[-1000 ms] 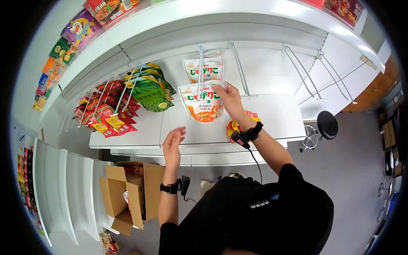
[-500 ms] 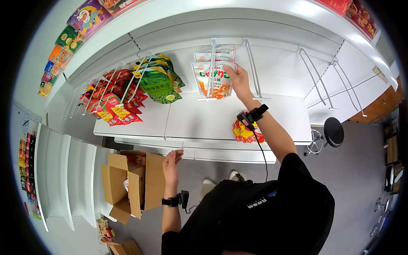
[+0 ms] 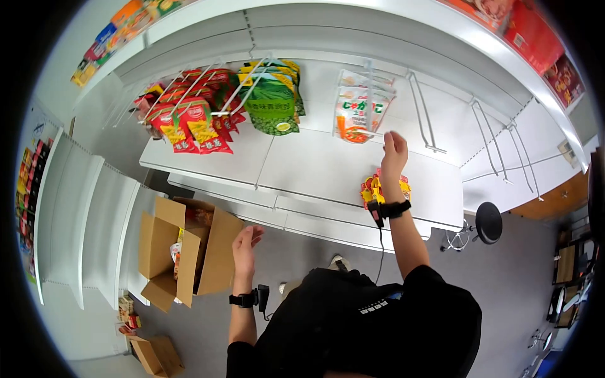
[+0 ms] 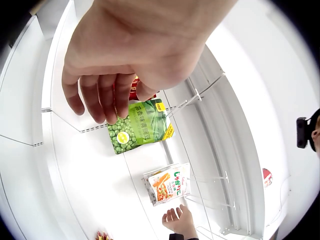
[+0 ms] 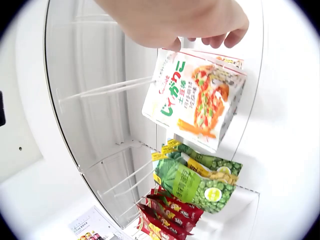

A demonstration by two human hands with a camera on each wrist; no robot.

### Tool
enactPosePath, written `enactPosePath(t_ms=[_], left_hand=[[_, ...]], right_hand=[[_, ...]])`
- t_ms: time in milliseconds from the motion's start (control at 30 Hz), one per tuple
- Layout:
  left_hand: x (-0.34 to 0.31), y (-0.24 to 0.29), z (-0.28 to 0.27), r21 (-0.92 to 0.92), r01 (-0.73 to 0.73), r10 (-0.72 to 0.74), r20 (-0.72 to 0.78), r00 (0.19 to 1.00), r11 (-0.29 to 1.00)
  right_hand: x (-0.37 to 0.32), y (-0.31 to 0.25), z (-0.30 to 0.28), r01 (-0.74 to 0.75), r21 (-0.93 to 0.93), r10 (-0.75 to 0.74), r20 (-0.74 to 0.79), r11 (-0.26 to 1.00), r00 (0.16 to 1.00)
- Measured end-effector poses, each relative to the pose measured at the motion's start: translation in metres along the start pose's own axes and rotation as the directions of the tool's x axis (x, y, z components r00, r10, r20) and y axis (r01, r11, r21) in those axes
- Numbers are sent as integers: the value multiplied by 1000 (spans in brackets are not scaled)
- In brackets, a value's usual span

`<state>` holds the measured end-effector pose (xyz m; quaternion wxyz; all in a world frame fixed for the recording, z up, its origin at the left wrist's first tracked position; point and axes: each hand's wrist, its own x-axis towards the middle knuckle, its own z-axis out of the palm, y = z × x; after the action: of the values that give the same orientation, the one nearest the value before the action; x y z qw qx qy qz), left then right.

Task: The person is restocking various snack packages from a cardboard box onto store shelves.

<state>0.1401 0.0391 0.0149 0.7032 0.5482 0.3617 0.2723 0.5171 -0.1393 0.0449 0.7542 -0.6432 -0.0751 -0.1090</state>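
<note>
White snack pouches (image 3: 354, 114) with orange pictures and green lettering hang one behind another on a metal hook. My right hand (image 3: 395, 154) is just off their lower right corner, fingers loosely bent and holding nothing. The right wrist view has its fingertips (image 5: 234, 38) beside the front pouch's edge. My left hand (image 3: 244, 249) hangs in front of the shelf near a cardboard box, its fingers relaxed around nothing. Under the right wrist, red and yellow packets (image 3: 372, 190) lie on the white shelf (image 3: 302, 170).
Green pea pouches (image 3: 272, 101) and red snack bags (image 3: 196, 120) hang on hooks to the left. Bare prong hooks (image 3: 488, 138) stick out at the right. An open cardboard box (image 3: 217, 252) with packets inside stands on the floor, and a black stool (image 3: 489, 220) is at the right.
My right hand has let go of the front white pouch and drawn back down and right; the pouch now hangs with the others. My left hand moved down, then stayed low near the box.
</note>
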Motion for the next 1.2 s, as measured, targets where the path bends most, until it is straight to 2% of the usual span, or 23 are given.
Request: enactPosePath(t_ms=[100,200,333,433,567,667,867,967,1067,1200], left_hand=[[-9,5,-33,4,7,-7,-30,1000,1000],[-16,8,-75,-27,-6,5,-56,998,1000],[-27,3,-150,-46,-49,45,-83,996,998],[-47,-1,-191,-71,-44,32,-158,987,996],[-82,-17,-234,-65,-9,-9,-265,964,998],[-114,-30,-267,-115,37,-78,-370,926,993],[-166,-41,-309,-196,4,-116,-562,819,981],[-168,-49,-321,-226,18,-157,-616,772,974],[-170,-40,-332,-230,20,-169,-648,742,973],[-146,-34,-355,-223,7,-160,-676,719,975]], right_hand=[[-42,13,10,-91,67,89,33,994,996],[-97,12,40,-230,200,202,151,952,968],[-192,-14,100,-397,192,311,364,897,878],[-244,-10,135,-538,172,395,506,825,767],[-307,5,174,-681,41,477,683,731,553],[-357,-4,204,-737,-96,557,722,669,411],[-423,0,252,-811,-293,595,799,506,82],[-445,9,280,-832,-378,597,799,407,-71],[-468,15,306,-836,-431,597,785,338,-163],[-483,35,347,-852,-457,594,770,257,-234]])
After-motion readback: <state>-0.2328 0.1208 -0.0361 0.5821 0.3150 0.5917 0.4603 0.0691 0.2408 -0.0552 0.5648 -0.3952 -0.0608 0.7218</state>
